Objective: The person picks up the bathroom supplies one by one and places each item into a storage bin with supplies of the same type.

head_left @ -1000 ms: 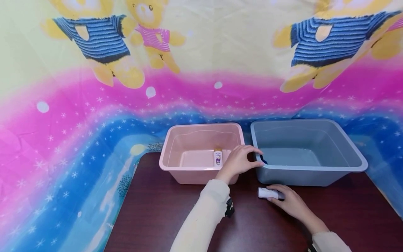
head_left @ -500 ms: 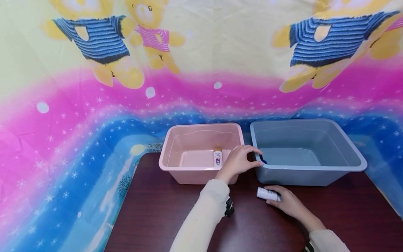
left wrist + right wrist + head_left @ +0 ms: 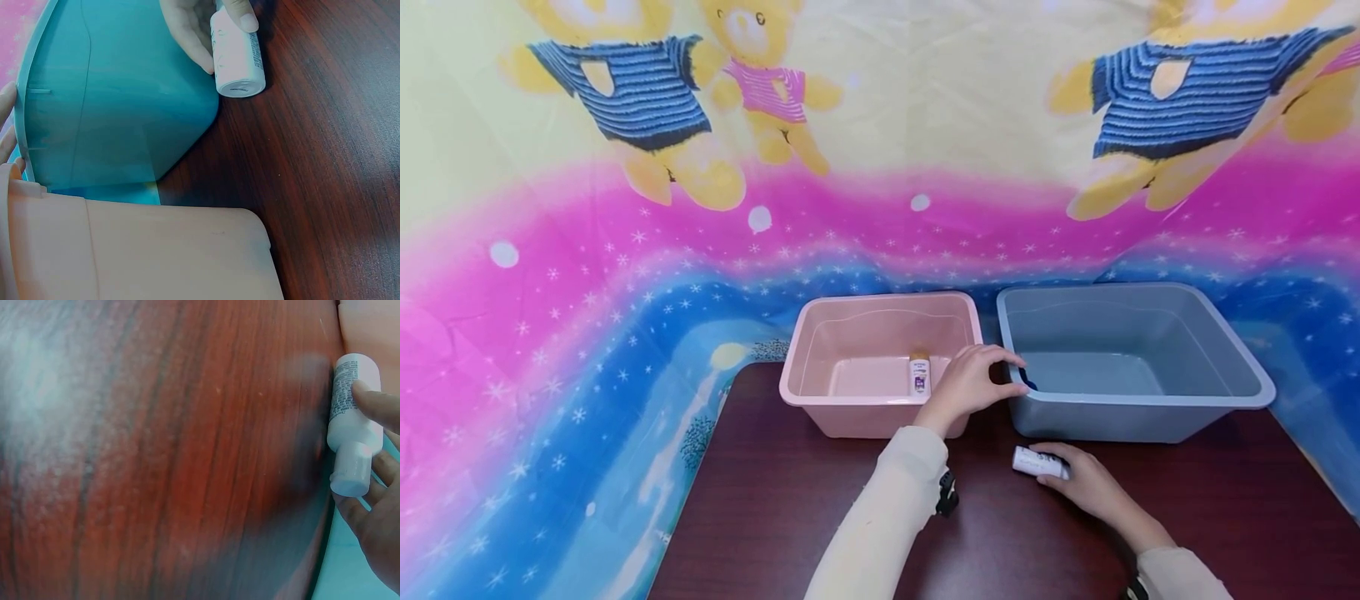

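Observation:
My right hand (image 3: 1093, 487) grips a small white bottle (image 3: 1039, 463) low over the brown table, in front of the grey basin (image 3: 1120, 403). In the right wrist view, the bottle (image 3: 354, 428) shows fine print and a pale cap, with the thumb across its side. Its flat base faces the camera in the left wrist view. My left hand (image 3: 972, 379) reaches to the left rim of the grey basin, thumb and index fingertips bent there. A small dark blue thing (image 3: 1031, 383) shows beside these fingertips; whether they hold it or the rim is unclear.
A pink basin (image 3: 797, 400) stands left of the grey one. Inside it lies another white bottle (image 3: 919, 377) with a purple label and a gold-brown end. Behind the table (image 3: 775, 517) hangs a bear-printed cloth (image 3: 865, 225).
In my right hand the bottle has turned and tilted slightly, so its dark print now shows and its far end sits deeper in the hand. My left hand stays put.

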`<state>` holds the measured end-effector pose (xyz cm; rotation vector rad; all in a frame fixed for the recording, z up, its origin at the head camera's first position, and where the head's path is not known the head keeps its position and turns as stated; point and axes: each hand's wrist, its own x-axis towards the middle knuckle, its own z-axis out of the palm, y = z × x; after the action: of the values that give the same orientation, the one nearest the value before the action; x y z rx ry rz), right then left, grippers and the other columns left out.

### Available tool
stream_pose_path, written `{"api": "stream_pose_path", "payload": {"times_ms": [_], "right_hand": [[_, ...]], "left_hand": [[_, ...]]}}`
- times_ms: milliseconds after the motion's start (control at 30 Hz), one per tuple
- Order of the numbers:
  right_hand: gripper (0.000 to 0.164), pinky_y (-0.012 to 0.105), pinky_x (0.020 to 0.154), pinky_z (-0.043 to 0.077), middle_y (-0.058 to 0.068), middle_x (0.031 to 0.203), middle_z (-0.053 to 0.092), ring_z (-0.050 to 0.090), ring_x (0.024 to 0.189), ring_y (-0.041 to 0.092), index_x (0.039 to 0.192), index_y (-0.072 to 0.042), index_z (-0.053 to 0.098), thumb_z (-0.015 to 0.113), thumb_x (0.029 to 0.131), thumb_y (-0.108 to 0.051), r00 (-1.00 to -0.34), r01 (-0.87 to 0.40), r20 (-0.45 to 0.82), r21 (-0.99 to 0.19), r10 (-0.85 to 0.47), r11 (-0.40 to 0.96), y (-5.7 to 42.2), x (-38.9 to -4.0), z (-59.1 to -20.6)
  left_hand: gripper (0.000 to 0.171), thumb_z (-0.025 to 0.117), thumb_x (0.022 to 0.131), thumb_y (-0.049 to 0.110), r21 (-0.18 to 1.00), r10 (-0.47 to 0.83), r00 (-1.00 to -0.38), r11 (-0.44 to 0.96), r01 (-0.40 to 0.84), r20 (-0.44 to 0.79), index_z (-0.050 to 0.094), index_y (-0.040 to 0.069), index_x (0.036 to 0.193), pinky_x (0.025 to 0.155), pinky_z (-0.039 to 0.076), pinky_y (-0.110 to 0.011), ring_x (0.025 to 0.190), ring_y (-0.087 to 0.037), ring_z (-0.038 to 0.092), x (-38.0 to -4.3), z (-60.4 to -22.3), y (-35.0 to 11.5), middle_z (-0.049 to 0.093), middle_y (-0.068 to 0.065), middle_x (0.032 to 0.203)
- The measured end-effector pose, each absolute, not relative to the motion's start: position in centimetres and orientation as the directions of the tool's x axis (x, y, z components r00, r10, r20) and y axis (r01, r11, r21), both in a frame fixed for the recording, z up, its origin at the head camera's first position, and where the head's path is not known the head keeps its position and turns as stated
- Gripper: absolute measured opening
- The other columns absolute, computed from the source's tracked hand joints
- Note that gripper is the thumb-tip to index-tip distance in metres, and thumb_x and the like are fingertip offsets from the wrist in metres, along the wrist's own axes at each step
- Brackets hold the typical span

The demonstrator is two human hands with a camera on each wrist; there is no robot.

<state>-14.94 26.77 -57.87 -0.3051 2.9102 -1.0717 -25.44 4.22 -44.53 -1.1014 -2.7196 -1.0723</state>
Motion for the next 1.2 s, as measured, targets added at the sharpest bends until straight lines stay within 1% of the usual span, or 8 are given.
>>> {"api": "stream_pose_path", "payload": {"times_ms": [133,367,500,600,867,1100,1200], "right_hand": [[0.044,0.049,0.087,0.048,0.012,0.118,0.067,0.061,0.108,0.030,0.121,-0.011,0.069,0.082,0.080,-0.010,-0.981,-0.179,0.062,-0.643,-0.183,0.745,26.7,-14.8,-57.8],[0.043,0.049,0.086,0.048,0.012,0.119,0.067,0.061,0.108,0.030,0.122,-0.011,0.069,0.082,0.081,-0.011,-0.980,-0.186,0.070,-0.649,-0.186,0.737,26.6,-14.6,-57.2],[0.043,0.047,0.085,0.048,0.011,0.117,0.068,0.062,0.106,0.029,0.122,-0.012,0.069,0.082,0.081,-0.011,-0.980,-0.194,0.086,-0.641,-0.181,0.743,26.5,-14.5,-57.2],[0.043,0.046,0.085,0.048,0.010,0.117,0.068,0.062,0.106,0.028,0.122,-0.012,0.069,0.082,0.081,-0.011,-0.979,-0.199,0.093,-0.634,-0.182,0.747,26.5,-14.4,-57.2],[0.045,0.047,0.084,0.049,0.010,0.117,0.067,0.061,0.106,0.027,0.123,-0.011,0.068,0.081,0.080,-0.010,-0.975,-0.219,0.101,-0.602,-0.199,0.768,26.5,-13.9,-56.7],[0.046,0.041,0.079,0.049,0.009,0.117,0.067,0.061,0.102,0.024,0.124,-0.011,0.068,0.081,0.080,-0.009,-0.969,-0.244,0.120,-0.580,-0.215,0.778,26.7,-13.2,-55.9],[0.046,0.041,0.078,0.049,0.008,0.117,0.067,0.061,0.102,0.023,0.124,-0.011,0.068,0.082,0.080,-0.009,-0.968,-0.250,0.126,-0.569,-0.217,0.784,26.7,-12.9,-55.5]], "left_hand": [[0.033,0.074,0.088,0.043,0.589,0.609,-0.750,0.517,0.621,0.257,0.071,0.029,0.118,0.107,0.036,-0.026,0.116,-0.012,0.057,-25.5,-44.5,4.2,0.066,0.015,0.118],[0.033,0.074,0.088,0.043,0.583,0.607,-0.751,0.520,0.624,0.261,0.071,0.030,0.117,0.107,0.036,-0.026,0.115,-0.005,0.055,-25.5,-44.5,4.3,0.065,0.016,0.118],[0.033,0.074,0.088,0.043,0.586,0.607,-0.752,0.522,0.620,0.255,0.071,0.029,0.118,0.108,0.036,-0.027,0.115,-0.006,0.055,-25.4,-44.4,4.2,0.065,0.016,0.118],[0.033,0.073,0.088,0.043,0.587,0.607,-0.754,0.524,0.617,0.251,0.071,0.030,0.118,0.107,0.036,-0.027,0.115,-0.004,0.054,-25.4,-44.3,4.2,0.065,0.016,0.119],[0.033,0.074,0.088,0.043,0.591,0.604,-0.755,0.520,0.616,0.255,0.071,0.030,0.117,0.106,0.037,-0.026,0.113,-0.002,0.054,-25.4,-44.4,4.2,0.065,0.016,0.118],[0.033,0.074,0.088,0.044,0.595,0.604,-0.756,0.519,0.614,0.254,0.071,0.030,0.118,0.107,0.037,-0.027,0.114,-0.002,0.054,-25.3,-44.4,4.2,0.065,0.016,0.118],[0.033,0.074,0.088,0.044,0.597,0.602,-0.757,0.518,0.612,0.254,0.071,0.030,0.118,0.107,0.036,-0.027,0.114,-0.003,0.054,-25.3,-44.4,4.2,0.065,0.016,0.118]]}}
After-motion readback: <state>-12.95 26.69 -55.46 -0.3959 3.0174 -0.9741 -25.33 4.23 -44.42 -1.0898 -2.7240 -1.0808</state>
